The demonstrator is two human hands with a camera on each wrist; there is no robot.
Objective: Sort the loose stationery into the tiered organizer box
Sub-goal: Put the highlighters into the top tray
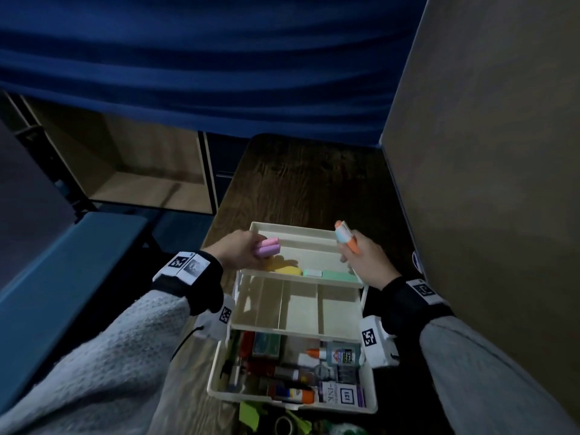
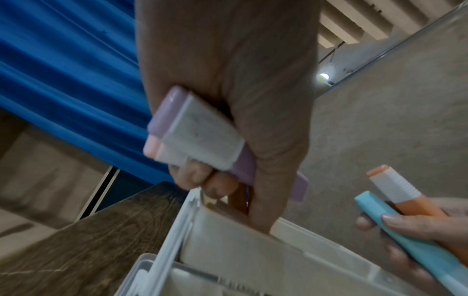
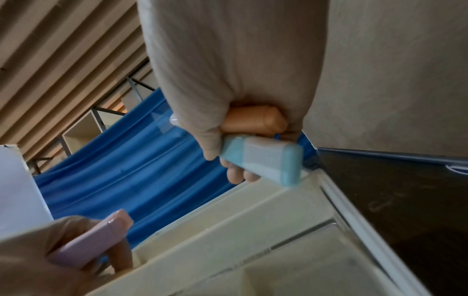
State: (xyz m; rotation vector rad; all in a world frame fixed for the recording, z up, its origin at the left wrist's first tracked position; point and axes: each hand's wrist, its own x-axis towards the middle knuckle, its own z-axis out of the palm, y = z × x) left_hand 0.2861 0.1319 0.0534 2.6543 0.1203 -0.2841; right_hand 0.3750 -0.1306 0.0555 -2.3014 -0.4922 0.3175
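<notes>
A cream tiered organizer box (image 1: 295, 329) stands open on the dark wooden table. My left hand (image 1: 240, 249) grips two pastel markers, pink and lilac (image 1: 266, 247), over the top tier's left end; the left wrist view shows them (image 2: 200, 138) against my palm. My right hand (image 1: 365, 259) holds an orange marker and a light-blue one (image 1: 345, 237) over the tier's right end; they show as orange (image 3: 253, 120) and blue (image 3: 266, 162) in the right wrist view. The top tier (image 1: 292, 229) holds a yellow item (image 1: 284, 267), a white eraser (image 1: 312, 272) and a green block (image 1: 339, 275).
The middle tier (image 1: 301, 309) has bare compartments. The bottom tier (image 1: 213, 372) holds glue bottles (image 1: 339, 353), an ink box (image 1: 342, 396) and pens. Green paper and a tape roll (image 1: 285, 425) lie in front. A beige partition (image 1: 486, 183) stands at right, a blue curtain (image 1: 188, 73) behind.
</notes>
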